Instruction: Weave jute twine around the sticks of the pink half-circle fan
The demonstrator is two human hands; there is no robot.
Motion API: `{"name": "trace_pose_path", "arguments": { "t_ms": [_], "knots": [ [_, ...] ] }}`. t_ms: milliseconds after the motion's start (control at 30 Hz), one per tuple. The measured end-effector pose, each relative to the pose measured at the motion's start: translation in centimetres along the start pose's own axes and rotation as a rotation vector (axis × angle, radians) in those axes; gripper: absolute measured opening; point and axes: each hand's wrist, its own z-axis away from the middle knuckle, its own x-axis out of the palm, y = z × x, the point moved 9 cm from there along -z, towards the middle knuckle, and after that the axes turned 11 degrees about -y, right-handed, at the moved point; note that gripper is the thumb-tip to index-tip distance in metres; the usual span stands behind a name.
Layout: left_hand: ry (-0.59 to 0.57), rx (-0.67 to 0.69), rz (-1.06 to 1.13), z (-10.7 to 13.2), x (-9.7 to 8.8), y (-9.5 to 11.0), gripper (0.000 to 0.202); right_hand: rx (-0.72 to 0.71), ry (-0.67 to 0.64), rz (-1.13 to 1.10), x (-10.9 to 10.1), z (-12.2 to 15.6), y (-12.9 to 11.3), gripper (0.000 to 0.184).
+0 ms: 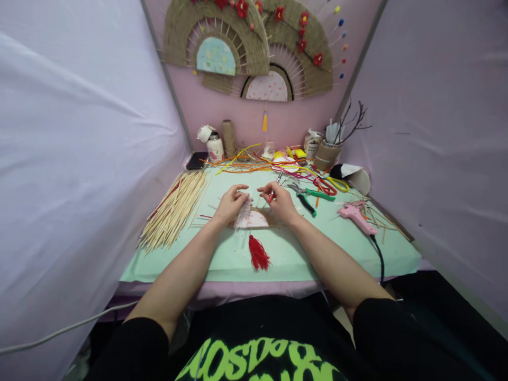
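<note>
In the middle of the table a small fan-shaped piece lies flat, with a white half-round centre point(257, 218) dotted in pink, a brown band and thin sticks fanning out. A red tassel point(259, 254) hangs from its near edge. My left hand point(233, 202) is closed at the fingertips on a thin see-through sheet point(243, 216), which stands tilted over the left part of the centre. Just above the fan's right side, my right hand point(279, 200) grips a slim tool point(280, 177) with a silver shaft and a red end; its exact kind is unclear.
Thin wooden sticks point(172, 211) lie heaped at left. Right of my hands are green-handled pruning shears point(307, 197), red-handled scissors point(326, 186) and a pink glue gun point(358, 218). Colourful pipe cleaners point(242, 165), a bottle point(215, 147) and a twig holder point(327, 154) line the back.
</note>
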Motion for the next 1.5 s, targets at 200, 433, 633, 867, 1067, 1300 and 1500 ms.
{"name": "trace_pose_path", "arguments": {
  "t_ms": [200,433,633,867,1067,1300,1500],
  "knots": [
    [-0.03,-0.081,0.26,-0.1,0.5,-0.6,0.025,-0.023,-0.008,-0.005,0.0,0.0,-0.2,0.009],
    [-0.082,-0.055,0.271,-0.3,0.7,-0.7,0.04,-0.008,-0.002,0.002,0.0,0.0,0.0,0.01],
    [0.226,-0.012,-0.096,-0.5,-3.4,-0.9,0.02,0.003,-0.032,0.04,0.3,-0.1,0.3,0.007],
    [0.177,-0.11,-0.23,-1.4,-3.1,-2.3,0.013,0.063,-0.313,0.301,2.8,0.3,0.8,0.02],
    [0.124,-0.23,-0.335,-2.1,-2.6,-2.1,0.028,0.105,-0.493,0.352,3.9,1.1,0.9,0.028],
    [-0.044,-0.382,-0.498,-1.1,-1.5,-1.9,0.022,0.074,-0.613,0.358,4.8,1.6,-0.2,0.03],
    [-0.061,-0.414,-0.595,-0.5,-1.4,0.3,0.024,0.114,-0.639,0.404,4.9,1.8,-0.1,0.034]
  ]
}}
